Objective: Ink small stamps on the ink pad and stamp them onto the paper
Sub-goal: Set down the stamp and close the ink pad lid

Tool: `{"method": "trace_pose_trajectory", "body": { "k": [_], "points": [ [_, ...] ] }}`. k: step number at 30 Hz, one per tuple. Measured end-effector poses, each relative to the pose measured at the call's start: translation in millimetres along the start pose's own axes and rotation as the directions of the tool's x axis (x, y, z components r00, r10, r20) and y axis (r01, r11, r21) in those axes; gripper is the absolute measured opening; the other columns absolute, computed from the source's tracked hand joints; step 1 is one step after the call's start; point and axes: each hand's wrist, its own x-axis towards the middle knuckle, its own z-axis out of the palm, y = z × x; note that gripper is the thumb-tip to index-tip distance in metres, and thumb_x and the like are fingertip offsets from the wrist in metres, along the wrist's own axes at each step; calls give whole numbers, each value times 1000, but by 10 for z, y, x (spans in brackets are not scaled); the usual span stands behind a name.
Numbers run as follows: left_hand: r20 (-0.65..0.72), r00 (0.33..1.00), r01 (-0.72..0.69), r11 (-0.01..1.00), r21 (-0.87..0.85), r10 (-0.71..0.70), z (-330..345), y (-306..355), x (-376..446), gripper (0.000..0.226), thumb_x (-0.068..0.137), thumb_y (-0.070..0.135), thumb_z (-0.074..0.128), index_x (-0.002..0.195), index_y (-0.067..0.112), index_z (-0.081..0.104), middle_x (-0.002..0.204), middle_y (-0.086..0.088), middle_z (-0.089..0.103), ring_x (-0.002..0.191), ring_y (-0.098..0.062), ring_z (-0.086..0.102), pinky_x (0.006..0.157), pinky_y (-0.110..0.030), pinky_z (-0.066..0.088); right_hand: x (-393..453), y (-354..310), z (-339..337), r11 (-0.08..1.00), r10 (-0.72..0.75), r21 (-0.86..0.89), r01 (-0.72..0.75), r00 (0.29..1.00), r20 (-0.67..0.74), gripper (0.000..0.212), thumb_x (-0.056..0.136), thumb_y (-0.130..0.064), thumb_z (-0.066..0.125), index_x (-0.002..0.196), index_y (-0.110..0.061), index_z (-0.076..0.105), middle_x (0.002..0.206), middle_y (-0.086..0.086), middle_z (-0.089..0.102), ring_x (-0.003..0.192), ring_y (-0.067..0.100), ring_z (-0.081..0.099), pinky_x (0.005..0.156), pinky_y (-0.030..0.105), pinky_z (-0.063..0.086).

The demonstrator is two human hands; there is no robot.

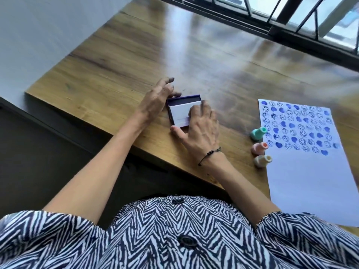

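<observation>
The ink pad lies near the front edge of the wooden surface and is gripped on both sides: the left hand steadies its far-left corner, while the right hand is laid over its pale lid with fingers pressed on top. Three small stamps are lined up untouched beside the part-filled paper. Ink could be smeared onto skin, since the pad is handled so closely.

text: none readable — paper | stamped smileys, hearts only — no words
</observation>
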Motion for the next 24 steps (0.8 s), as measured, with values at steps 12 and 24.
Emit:
{"method": "trace_pose_trajectory", "body": {
  "k": [12, 24],
  "points": [
    [-19, 1000, 0, 1000, -2, 0, -18, -10, -18, 53, 82, 40, 32, 130, 18, 39, 107, -11, 69, 100, -10, 59, 75, 3, 36, 58, -85, -21, 996, -6, -90, 8, 1000, 12, 73, 76, -61, 53, 123, -8, 36, 145, 20, 29, 121, 41, 36, 97, 50, 38],
    [-19, 1000, 7, 1000, 28, -6, -28, -22, -13, 44, 89, 35, 33, 128, 17, 41, 107, -9, 70, 108, -11, 56, 88, -8, 33, 236, -125, -46, 999, -5, -54, 8, 998, 60, 75, 77, -61, 53, 127, -8, 35, 143, 21, 29, 120, 39, 35, 100, 44, 35]
  ]
}}
